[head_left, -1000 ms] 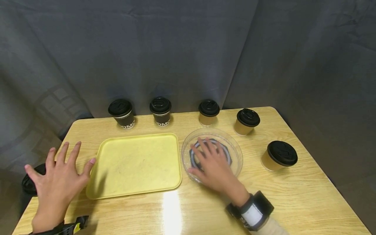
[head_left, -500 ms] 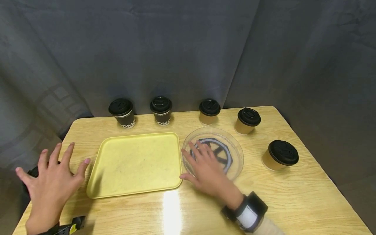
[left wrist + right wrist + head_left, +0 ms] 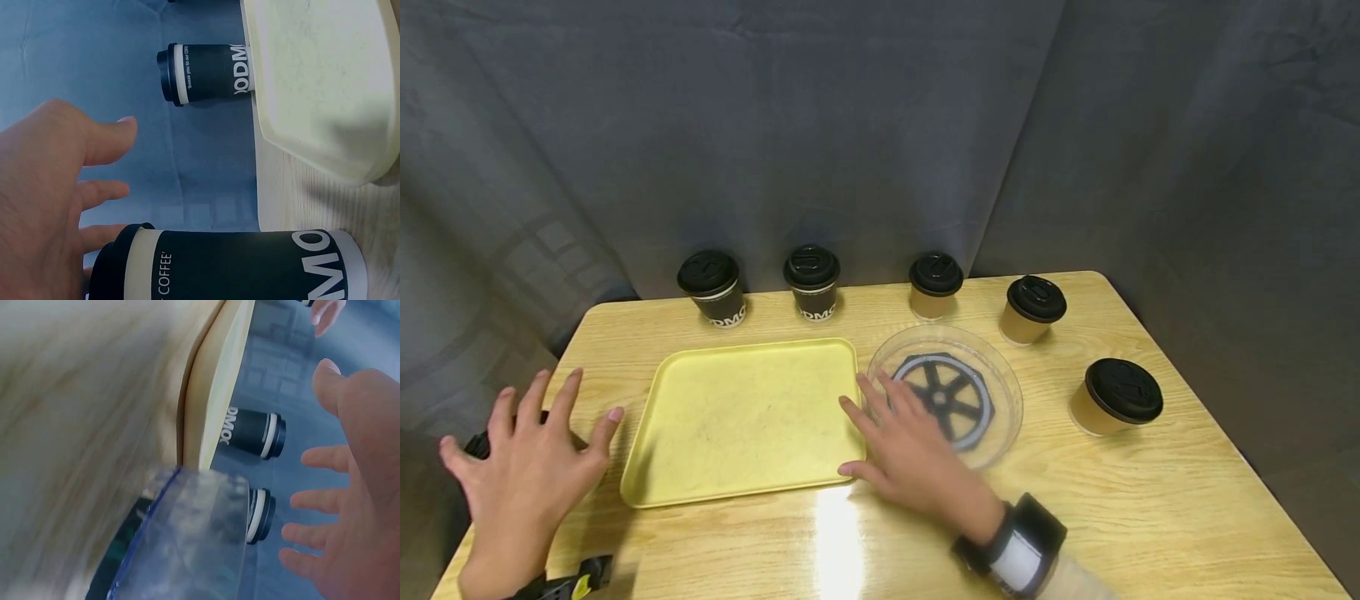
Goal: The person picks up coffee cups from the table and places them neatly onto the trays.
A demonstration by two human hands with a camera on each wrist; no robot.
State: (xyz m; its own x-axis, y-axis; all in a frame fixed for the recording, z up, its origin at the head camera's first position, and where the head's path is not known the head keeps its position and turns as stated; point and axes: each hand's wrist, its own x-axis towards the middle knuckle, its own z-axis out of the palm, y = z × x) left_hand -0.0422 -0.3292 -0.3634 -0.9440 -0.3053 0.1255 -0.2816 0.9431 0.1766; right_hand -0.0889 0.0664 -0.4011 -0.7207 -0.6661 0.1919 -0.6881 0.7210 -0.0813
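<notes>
My left hand [image 3: 523, 483], fingers spread, is over the table's left side. In the left wrist view a dark lidded coffee cup [image 3: 231, 265] stands close to its fingertips; in the head view this hand mostly hides that cup. My right hand [image 3: 917, 458] hovers with extended fingers above the gap between a yellow tray [image 3: 741, 417] and a clear round dish [image 3: 1003, 429], overlapping the rims of both. A dark spoked wheel shape [image 3: 940, 398] shows through the dish. The right wrist view has nothing between this hand's thumb and fingers.
Along the back stand two dark lidded cups [image 3: 722, 308] [image 3: 815, 302] and two tan ones [image 3: 929, 302] [image 3: 1024, 325]. A wider tan cup [image 3: 1093, 408] is at the right. A grey curtain [image 3: 850, 142] hangs behind the wooden table [image 3: 1150, 500].
My right hand has slid left from over the dish toward the tray's right edge. My left hand has shifted a little left, covering more of the cup behind it. Cups, tray and dish have stayed put.
</notes>
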